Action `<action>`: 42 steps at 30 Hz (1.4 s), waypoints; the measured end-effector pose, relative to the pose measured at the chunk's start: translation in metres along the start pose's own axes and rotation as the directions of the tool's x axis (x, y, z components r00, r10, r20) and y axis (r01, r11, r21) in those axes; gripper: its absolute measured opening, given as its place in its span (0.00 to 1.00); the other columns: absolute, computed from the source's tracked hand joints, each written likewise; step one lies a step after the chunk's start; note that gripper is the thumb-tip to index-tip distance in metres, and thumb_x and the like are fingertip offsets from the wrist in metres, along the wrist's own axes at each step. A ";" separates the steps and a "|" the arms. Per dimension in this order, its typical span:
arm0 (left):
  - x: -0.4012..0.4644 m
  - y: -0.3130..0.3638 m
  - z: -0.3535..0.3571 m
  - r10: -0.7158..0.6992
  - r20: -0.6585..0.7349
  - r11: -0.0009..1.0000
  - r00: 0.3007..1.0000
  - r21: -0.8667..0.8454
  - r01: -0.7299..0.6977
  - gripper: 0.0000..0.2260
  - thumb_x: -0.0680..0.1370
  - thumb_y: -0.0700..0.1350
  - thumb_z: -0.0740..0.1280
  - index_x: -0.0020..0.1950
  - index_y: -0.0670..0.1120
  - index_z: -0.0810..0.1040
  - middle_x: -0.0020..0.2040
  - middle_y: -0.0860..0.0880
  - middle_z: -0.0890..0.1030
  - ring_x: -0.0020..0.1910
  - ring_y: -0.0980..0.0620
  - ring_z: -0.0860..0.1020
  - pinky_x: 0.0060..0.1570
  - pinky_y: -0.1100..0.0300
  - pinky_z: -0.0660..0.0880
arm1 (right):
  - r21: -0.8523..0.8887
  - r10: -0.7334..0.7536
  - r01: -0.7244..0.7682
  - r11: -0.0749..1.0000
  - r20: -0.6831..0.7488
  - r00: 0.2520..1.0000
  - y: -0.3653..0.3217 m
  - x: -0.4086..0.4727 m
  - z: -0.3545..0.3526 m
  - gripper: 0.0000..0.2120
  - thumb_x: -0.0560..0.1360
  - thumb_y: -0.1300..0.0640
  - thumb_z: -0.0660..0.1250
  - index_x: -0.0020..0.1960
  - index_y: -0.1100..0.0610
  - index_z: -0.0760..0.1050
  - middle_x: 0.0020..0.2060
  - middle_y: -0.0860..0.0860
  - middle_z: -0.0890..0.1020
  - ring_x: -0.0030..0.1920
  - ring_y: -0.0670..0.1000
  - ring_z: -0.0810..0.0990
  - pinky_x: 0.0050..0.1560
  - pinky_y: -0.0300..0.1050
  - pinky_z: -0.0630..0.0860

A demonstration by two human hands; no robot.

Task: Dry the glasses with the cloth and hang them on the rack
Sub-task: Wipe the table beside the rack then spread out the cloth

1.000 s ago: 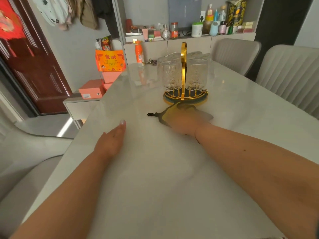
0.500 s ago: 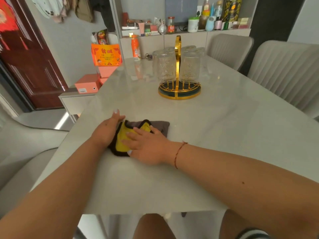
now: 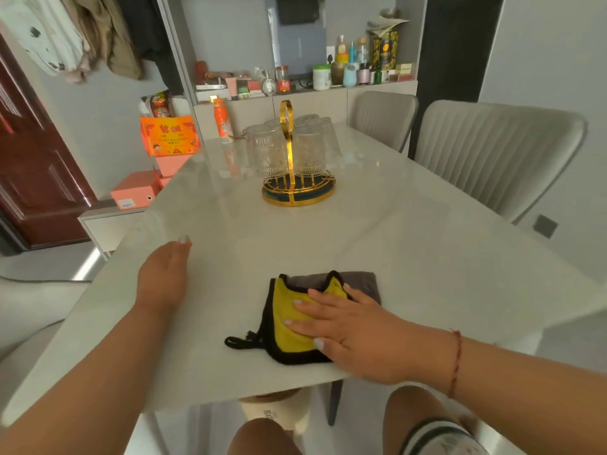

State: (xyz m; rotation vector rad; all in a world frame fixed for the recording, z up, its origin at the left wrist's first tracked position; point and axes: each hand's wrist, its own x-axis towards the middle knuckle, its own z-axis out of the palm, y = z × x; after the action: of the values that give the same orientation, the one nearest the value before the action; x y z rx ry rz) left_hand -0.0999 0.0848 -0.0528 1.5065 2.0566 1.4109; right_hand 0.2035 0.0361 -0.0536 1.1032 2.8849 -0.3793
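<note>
While the right hand (image 3: 358, 336) lies flat, fingers straight, on the yellow cloth (image 3: 295, 320) near the bench's (image 3: 410, 244) front edge, the left hand (image 3: 164, 277) rests open beside it. Glasses (image 3: 266, 152) hang inverted on the gold rack (image 3: 297, 192) farther back.

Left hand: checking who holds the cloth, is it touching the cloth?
No, the left hand rests on the table, apart from the cloth.
</note>
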 end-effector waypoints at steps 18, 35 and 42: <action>-0.047 0.102 0.072 0.285 0.472 0.958 0.834 -0.147 -0.244 0.07 0.80 0.49 0.66 0.53 0.52 0.82 0.52 0.55 0.82 0.55 0.57 0.78 0.53 0.63 0.72 | 0.637 -0.057 0.121 0.761 -0.121 0.991 0.011 -0.023 -0.037 0.14 0.80 0.52 0.60 0.64 0.47 0.75 0.67 0.45 0.75 0.68 0.41 0.70 0.72 0.39 0.59; -0.071 0.098 0.014 0.267 0.839 0.932 0.473 -0.100 -0.349 0.10 0.67 0.39 0.68 0.38 0.55 0.79 0.51 0.60 0.83 0.56 0.60 0.79 0.59 0.58 0.75 | 0.154 0.038 -0.009 0.988 -0.187 0.982 0.032 -0.043 -0.037 0.10 0.71 0.47 0.71 0.50 0.49 0.79 0.47 0.42 0.77 0.48 0.41 0.72 0.50 0.33 0.69; -0.099 0.109 0.015 0.225 0.841 0.858 0.491 0.068 -0.509 0.28 0.66 0.62 0.73 0.63 0.63 0.69 0.59 0.65 0.75 0.58 0.65 0.74 0.61 0.60 0.73 | 0.375 0.152 -0.050 0.926 -0.247 0.957 0.032 -0.034 -0.055 0.06 0.78 0.53 0.64 0.45 0.43 0.70 0.42 0.44 0.78 0.40 0.41 0.75 0.41 0.32 0.72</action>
State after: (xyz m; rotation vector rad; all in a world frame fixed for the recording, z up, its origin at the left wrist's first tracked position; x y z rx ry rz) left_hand 0.0213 0.0120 -0.0073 2.2666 1.3959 0.2462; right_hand 0.2533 0.0506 -0.0030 1.4589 3.0503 -0.8529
